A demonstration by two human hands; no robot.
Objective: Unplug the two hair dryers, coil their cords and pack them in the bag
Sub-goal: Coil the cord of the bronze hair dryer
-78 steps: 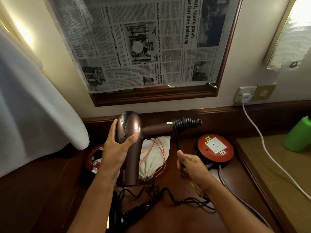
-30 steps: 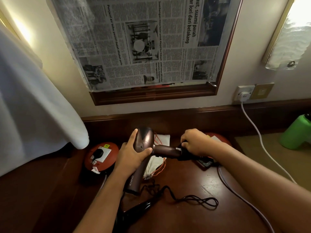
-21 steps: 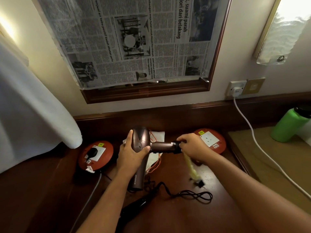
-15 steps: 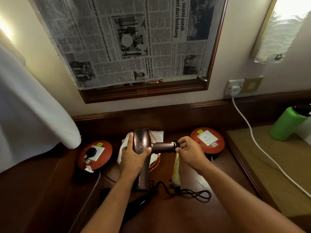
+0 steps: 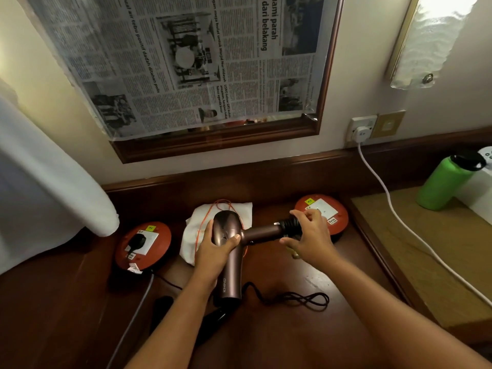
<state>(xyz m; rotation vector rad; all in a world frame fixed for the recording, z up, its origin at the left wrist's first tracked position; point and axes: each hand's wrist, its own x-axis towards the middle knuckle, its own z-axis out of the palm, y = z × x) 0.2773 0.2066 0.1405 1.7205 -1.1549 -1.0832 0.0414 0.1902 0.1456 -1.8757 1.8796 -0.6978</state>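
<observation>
My left hand [image 5: 214, 253] grips the body of a brown hair dryer [image 5: 229, 278] just above the table, barrel pointing towards me. Its handle runs right, with its black cord [image 5: 290, 225] coiled round the end. My right hand [image 5: 310, 237] curls round that coiled end, thumb below and fingers above; a bit of something yellowish shows under the palm. A white drawstring bag [image 5: 245, 211] with orange string lies behind the dryer. A black hair dryer [image 5: 213, 318] lies near me, partly hidden by my left arm, and its loose cord [image 5: 300, 299] loops over the table.
Two orange extension reels sit on the wooden table: the left reel [image 5: 159, 243] has a black plug in it, the right reel [image 5: 336, 209] is behind my right hand. A white cable [image 5: 386, 198] runs from the wall socket. A green bottle [image 5: 444, 182] stands right; white cloth [image 5: 40, 182] hangs left.
The brown dryer came down from chest height to just over the table. My right hand moved onto the coiled end of its handle; the yellowish strip that hung from it is now mostly hidden.
</observation>
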